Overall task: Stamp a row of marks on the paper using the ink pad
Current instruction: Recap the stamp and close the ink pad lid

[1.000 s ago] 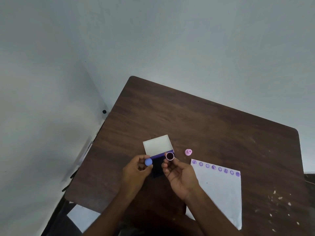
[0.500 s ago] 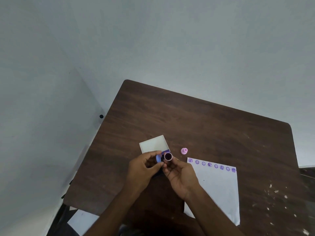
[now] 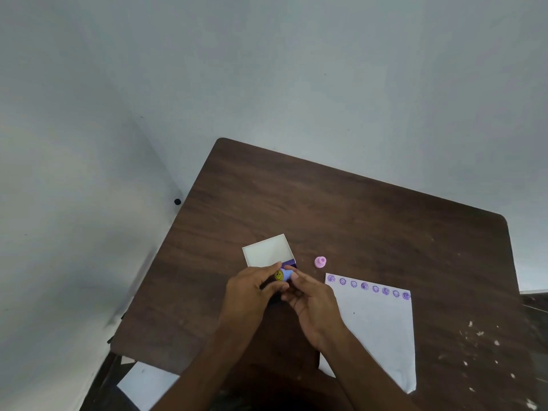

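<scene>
table point(image 3: 341, 209): dark brown, wood-grain pattern, pale flecks at the right side
paper point(image 3: 376, 327): white, a row of round purple marks along its top edge
stamp point(image 3: 283, 274): blue-violet body, yellow smiley face on its end
ink pad point(image 3: 289, 264): purple edge showing
lid point(image 3: 267, 250): white inside
small cap point(image 3: 320, 261): pink
wall point(image 3: 267, 69): plain pale grey

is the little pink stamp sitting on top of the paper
No, the pink stamp stands on the bare table just beyond the paper's top left corner, apart from its edge.
</scene>
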`<state>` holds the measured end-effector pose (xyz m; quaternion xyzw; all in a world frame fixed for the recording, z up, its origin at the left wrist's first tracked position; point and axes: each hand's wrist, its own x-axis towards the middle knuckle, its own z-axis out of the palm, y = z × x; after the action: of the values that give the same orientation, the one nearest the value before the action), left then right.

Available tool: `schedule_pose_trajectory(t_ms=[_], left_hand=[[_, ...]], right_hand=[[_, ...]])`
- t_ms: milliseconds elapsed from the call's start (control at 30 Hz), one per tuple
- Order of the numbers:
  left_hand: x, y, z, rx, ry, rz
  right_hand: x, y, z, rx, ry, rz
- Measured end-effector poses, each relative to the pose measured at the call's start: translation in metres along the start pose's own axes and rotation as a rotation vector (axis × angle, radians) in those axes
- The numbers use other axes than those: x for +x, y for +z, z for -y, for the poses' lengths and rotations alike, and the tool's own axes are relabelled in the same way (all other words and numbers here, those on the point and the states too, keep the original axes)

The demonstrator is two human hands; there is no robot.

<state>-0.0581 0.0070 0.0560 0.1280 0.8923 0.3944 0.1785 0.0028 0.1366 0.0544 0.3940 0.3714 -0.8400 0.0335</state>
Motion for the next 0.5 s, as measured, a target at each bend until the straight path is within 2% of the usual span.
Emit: schedule_pose_trajectory(t_ms=[267,500], left_hand=[[-0.0034,0.0045,-0.0044,-0.15,-0.122,-0.01],[-0.0018,0.0048,-0.0018,-0.242,-0.145,-0.039]], right_hand=[[0.0057,-0.0039,0.0004,-0.019,0.011,-0.052],[0.0083,-0.0057,0.0062,-0.07,0.018,0.023]])
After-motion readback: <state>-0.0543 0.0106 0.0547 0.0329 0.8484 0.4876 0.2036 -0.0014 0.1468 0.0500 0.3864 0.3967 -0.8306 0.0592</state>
